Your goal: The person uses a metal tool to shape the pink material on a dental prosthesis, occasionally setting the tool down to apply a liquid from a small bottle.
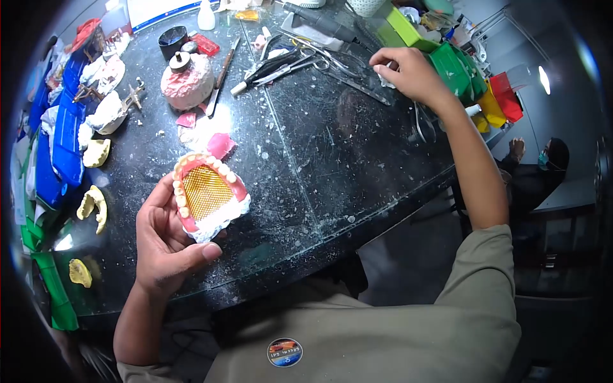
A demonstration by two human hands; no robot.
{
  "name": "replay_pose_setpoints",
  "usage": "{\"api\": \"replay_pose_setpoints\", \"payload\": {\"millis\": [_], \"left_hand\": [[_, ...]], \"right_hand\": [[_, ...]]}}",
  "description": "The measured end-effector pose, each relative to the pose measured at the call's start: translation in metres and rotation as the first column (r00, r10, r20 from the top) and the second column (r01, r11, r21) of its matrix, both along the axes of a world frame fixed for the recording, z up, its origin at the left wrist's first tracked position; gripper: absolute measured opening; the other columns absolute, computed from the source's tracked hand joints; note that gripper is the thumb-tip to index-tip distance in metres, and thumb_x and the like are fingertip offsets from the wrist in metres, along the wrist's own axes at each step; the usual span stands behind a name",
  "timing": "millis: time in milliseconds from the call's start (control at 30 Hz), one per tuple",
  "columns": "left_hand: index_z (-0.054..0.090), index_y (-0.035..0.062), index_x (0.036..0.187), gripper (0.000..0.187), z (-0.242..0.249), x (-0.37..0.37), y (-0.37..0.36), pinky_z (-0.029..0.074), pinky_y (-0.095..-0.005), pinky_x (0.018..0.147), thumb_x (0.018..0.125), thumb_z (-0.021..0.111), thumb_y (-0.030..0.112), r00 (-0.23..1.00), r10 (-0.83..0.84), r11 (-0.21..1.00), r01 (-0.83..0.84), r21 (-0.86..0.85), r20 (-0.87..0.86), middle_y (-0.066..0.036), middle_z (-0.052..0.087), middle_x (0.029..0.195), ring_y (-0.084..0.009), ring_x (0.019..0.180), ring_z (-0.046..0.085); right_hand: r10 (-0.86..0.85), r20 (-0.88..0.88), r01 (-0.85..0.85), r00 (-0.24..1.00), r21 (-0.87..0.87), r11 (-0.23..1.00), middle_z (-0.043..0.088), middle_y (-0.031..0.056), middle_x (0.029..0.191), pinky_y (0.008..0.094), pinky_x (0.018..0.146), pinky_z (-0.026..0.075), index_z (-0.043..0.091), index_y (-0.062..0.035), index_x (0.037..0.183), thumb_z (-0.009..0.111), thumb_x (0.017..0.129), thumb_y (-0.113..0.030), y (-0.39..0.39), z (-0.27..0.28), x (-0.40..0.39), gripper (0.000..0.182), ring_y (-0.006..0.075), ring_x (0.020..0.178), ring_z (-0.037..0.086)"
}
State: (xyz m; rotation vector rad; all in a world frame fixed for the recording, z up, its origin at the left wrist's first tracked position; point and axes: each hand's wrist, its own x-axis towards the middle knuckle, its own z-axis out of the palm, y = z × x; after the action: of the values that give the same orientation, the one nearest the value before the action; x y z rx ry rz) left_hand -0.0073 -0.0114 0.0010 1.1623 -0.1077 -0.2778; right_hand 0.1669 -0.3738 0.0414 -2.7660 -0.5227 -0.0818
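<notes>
My left hand (165, 233) grips a dental cast (220, 217) of white plaster, tilted so its upper face is toward me. On the cast sits a row of artificial teeth (181, 191) in pink wax, arched around a gold-coloured mesh (205, 191). My right hand (412, 75) is at the far right of the bench, its fingers curled together beside the metal tools. A small whitish bit shows under those fingers, too hidden to name. Close by the right hand lie pliers (348, 64) and a long metal tool (364, 89).
Pink wax pieces (220, 145) and a wax knife (220, 80) lie beyond the cast. A round flask-like plaster block (187, 83) stands behind them. Blue bins (60, 140) line the left, green bins (452, 70) the right. Yellow plaster pieces (96, 153) lie left. A masked person (543, 166) sits at right.
</notes>
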Motion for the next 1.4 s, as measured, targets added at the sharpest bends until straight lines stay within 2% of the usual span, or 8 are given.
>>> {"api": "replay_pose_setpoints", "payload": {"millis": [200,233,500,1033,1133,1200,1333,1400], "left_hand": [[0.027,-0.0109,0.128,0.085,0.001,0.001,0.001,0.047,-0.0298,0.088,0.058,0.075,0.000,1.000,0.015,1.000,-0.015,-0.011,0.011,-0.016,0.049,0.117,-0.0208,0.107,0.054],[0.027,-0.0110,0.128,0.085,0.001,0.001,0.001,0.047,-0.0301,0.088,0.058,0.075,-0.001,1.000,0.011,1.000,-0.011,-0.018,0.003,-0.016,0.049,0.117,-0.0209,0.107,0.053],[0.026,-0.0111,0.129,0.082,0.001,0.003,0.010,0.041,-0.0321,0.095,0.060,0.069,-0.012,0.996,-0.040,0.989,0.029,-0.142,-0.074,-0.018,0.047,0.120,-0.0210,0.111,0.051],[0.026,-0.0102,0.129,0.075,0.003,0.002,0.014,0.041,-0.0312,0.095,0.066,0.067,-0.007,0.990,-0.122,0.973,0.105,-0.207,-0.072,-0.017,0.049,0.118,-0.0187,0.108,0.052],[0.029,-0.0099,0.128,0.072,0.006,0.002,0.014,0.042,-0.0311,0.094,0.067,0.067,-0.005,0.985,-0.136,0.965,0.108,-0.237,-0.103,-0.016,0.050,0.117,-0.0178,0.106,0.053],[0.030,-0.0097,0.128,0.071,0.005,0.002,0.014,0.042,-0.0311,0.093,0.067,0.066,-0.004,0.984,-0.138,0.957,0.103,-0.270,-0.112,-0.015,0.051,0.116,-0.0176,0.105,0.054],[0.032,-0.0090,0.127,0.071,0.003,0.002,0.014,0.044,-0.0306,0.090,0.066,0.068,-0.001,0.983,-0.126,0.959,0.086,-0.272,-0.134,-0.015,0.053,0.113,-0.0176,0.102,0.055],[0.032,-0.0087,0.127,0.073,0.004,0.000,0.014,0.046,-0.0297,0.087,0.065,0.069,0.001,0.978,-0.130,0.959,0.082,-0.270,-0.165,-0.015,0.055,0.110,-0.0175,0.098,0.057]], "right_hand": [[0.244,0.247,-0.255,0.938,0.016,0.967,0.063,0.0163,0.079,0.0352,0.070,0.047,0.063,-0.0022,0.084,0.057,0.075,-0.012,0.051,-0.023,0.042,0.015,0.0282,0.076,0.062],[0.240,0.232,-0.248,0.942,0.004,0.969,0.063,0.0158,0.086,0.0383,0.074,0.047,0.062,-0.0049,0.094,0.054,0.075,-0.010,0.061,-0.030,0.052,0.021,0.0308,0.082,0.061],[0.247,0.207,-0.115,0.947,-0.498,0.860,0.057,0.0151,0.108,0.0418,0.081,0.047,0.042,-0.0128,0.125,0.051,0.076,-0.005,0.101,-0.041,0.075,0.050,0.0319,0.099,0.056],[0.172,0.083,-0.130,0.981,-0.369,0.920,0.059,0.0203,0.087,0.0423,0.073,0.045,0.051,-0.0051,0.100,0.055,0.070,-0.002,0.083,-0.016,0.068,0.031,0.0381,0.086,0.056],[0.187,0.133,-0.144,0.973,-0.279,0.949,0.061,0.0141,0.079,0.0376,0.067,0.045,0.056,-0.0047,0.097,0.051,0.072,-0.002,0.074,0.010,0.046,0.026,0.0275,0.076,0.059],[0.083,0.186,-0.090,0.979,0.032,0.995,0.059,0.0072,0.079,0.0314,0.064,0.044,0.061,-0.0058,0.099,0.047,0.075,-0.002,0.053,0.021,0.020,0.028,0.0167,0.069,0.056],[0.067,0.129,-0.142,0.989,0.768,0.624,0.054,0.0088,0.093,0.0252,0.067,0.041,0.050,0.0047,0.115,0.048,0.081,-0.004,0.037,0.052,-0.067,0.035,0.0135,0.074,0.050],[0.042,0.288,-0.247,0.957,0.727,0.640,0.051,0.0091,0.094,0.0263,0.069,0.041,0.042,0.0076,0.120,0.053,0.082,-0.007,0.011,0.048,-0.102,0.042,0.0147,0.079,0.049]]}}
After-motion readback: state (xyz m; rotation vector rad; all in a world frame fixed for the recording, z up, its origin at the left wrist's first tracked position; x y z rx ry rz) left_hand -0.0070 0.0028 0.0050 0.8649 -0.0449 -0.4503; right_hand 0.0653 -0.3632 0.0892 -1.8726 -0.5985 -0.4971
